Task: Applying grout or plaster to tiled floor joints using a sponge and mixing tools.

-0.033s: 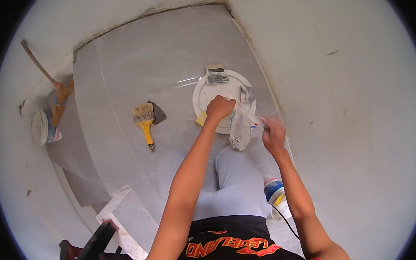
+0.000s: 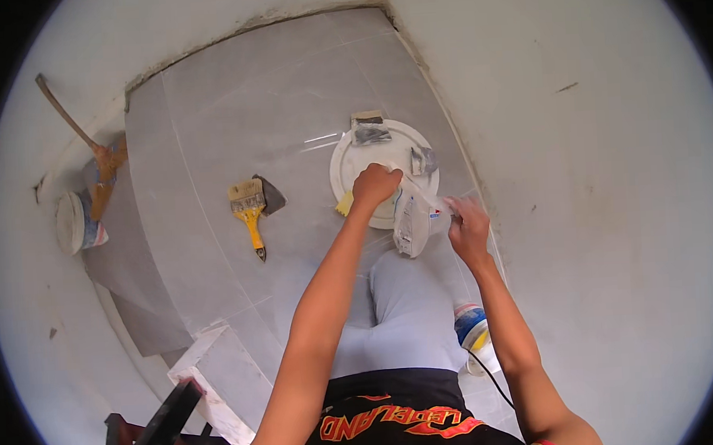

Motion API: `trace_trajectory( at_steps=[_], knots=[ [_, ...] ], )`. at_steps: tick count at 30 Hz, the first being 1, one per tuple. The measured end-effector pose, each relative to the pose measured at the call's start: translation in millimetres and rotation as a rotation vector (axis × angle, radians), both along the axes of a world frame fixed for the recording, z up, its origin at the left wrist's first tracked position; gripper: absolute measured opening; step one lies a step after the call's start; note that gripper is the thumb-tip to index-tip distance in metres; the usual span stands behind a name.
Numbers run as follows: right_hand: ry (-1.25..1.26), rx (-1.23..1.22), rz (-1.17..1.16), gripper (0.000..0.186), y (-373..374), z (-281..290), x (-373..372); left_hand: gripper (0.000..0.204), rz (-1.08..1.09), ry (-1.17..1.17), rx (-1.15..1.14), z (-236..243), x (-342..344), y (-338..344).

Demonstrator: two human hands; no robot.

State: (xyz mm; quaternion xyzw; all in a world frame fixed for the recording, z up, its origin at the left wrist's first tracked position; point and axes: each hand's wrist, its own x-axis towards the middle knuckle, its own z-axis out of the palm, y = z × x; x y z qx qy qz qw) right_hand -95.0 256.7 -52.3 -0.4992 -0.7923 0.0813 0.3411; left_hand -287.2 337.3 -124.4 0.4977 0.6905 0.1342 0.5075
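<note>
**Both hands over white round lid on tiled floor**

Left hand (image 2: 375, 185) reaches forward, arm nearly straight, fist clenched over the near edge of the white round lid (image 2: 346, 171); a yellow tool bit (image 2: 345, 204) pokes out beside the fist, cannot tell if it is gripped. Right hand (image 2: 468, 229) has elbow bent, fingers pinched on the top of a clear plastic bag (image 2: 413, 219) hanging just right of the lid. Lid lies flat on the grey floor (image 2: 246, 107) near the wall, small scrapers (image 2: 368, 129) on its far rim. Yellow-handled brush (image 2: 248, 208) lies left, well apart. Small tub (image 2: 471, 329) sits by the right forearm
</note>
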Motion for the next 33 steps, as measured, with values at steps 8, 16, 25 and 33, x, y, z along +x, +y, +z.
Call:
trace_trajectory(
  at_steps=[8,16,25,33],
  knots=[
    [0.126,0.039,-0.136,0.040,2.1,-15.4,14.3,0.029,0.082,0.047,0.418,41.3,2.0,-17.0],
    [0.193,0.032,-0.291,0.033,7.0,-26.7,12.6,0.026,0.114,0.005,0.628,57.0,-0.1,-27.4],
    [0.177,0.023,-0.290,0.027,23.1,-17.0,27.5,0.029,0.062,-0.018,0.838,57.1,-0.7,-17.0],
    [0.402,-0.024,-0.167,0.031,55.8,44.2,24.1,0.027,0.069,-0.091,0.856,119.2,-11.4,3.8]
  ],
)
